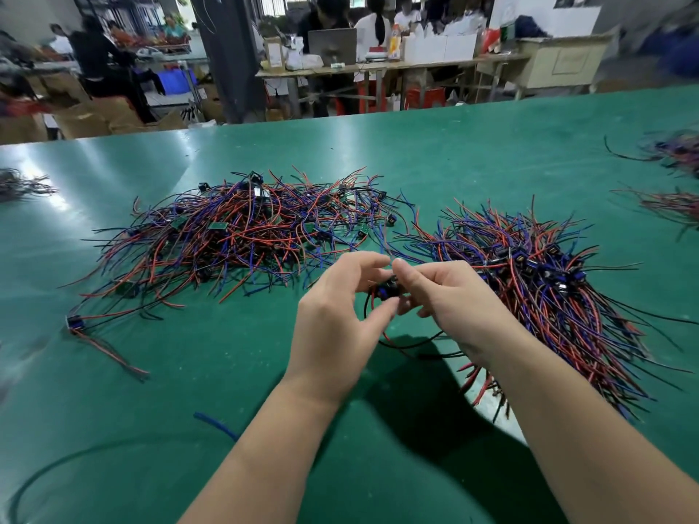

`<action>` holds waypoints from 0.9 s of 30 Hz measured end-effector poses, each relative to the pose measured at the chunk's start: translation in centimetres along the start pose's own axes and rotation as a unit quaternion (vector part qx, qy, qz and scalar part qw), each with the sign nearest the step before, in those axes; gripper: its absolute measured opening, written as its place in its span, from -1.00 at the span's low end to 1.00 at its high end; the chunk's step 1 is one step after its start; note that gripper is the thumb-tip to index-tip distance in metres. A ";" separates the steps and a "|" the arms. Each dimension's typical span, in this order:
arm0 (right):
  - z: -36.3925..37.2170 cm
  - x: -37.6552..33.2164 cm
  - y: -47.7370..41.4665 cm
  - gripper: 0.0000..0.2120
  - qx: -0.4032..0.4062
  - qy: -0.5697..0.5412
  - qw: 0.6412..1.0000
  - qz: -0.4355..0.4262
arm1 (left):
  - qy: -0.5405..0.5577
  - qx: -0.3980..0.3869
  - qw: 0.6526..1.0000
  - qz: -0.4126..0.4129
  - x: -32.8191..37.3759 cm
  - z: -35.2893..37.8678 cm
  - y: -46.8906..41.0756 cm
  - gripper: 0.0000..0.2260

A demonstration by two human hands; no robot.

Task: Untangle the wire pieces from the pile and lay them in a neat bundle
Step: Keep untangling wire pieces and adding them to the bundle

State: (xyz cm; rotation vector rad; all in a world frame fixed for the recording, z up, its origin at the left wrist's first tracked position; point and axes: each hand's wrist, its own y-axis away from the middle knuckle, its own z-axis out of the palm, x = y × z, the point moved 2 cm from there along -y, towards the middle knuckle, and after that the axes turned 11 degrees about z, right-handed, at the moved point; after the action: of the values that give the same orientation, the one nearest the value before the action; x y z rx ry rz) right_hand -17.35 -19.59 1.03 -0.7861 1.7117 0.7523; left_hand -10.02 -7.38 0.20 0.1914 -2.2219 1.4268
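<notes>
- At the far left of the green desk (416, 153), a stray piece (106, 342) lies alone, apart from the rest.
- The tangled pile (234, 236) of red, blue and black wires sprawls left of centre, beyond the hands.
- The left hand (336, 319) has its grip curled, with the thumb tip against the dark connector of one wire piece (386, 291) and the forefinger arched above it.
- The right hand (450, 300) pinches the same connector from the other side, and the leads loop down under its palm.
- The bundle (548, 289) lies to the right, its wires roughly parallel and its connectors in a band.
- One piece seems freed and is being straightened. Next, its leads need drawing straight before it is laid on the bundle, connector beside the others.
</notes>
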 end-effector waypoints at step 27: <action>-1.5 -0.7 0.3 -0.86 -0.112 -0.151 0.980 0.060 | 0.390 -0.176 0.776 -0.463 0.8 0.2 -0.1 -0.75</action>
State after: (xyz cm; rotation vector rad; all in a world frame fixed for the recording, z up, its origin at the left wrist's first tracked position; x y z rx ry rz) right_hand -18.26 -20.45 2.10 -0.6838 1.4237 1.1043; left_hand -10.70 -7.48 0.62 0.4015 -1.2964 0.3848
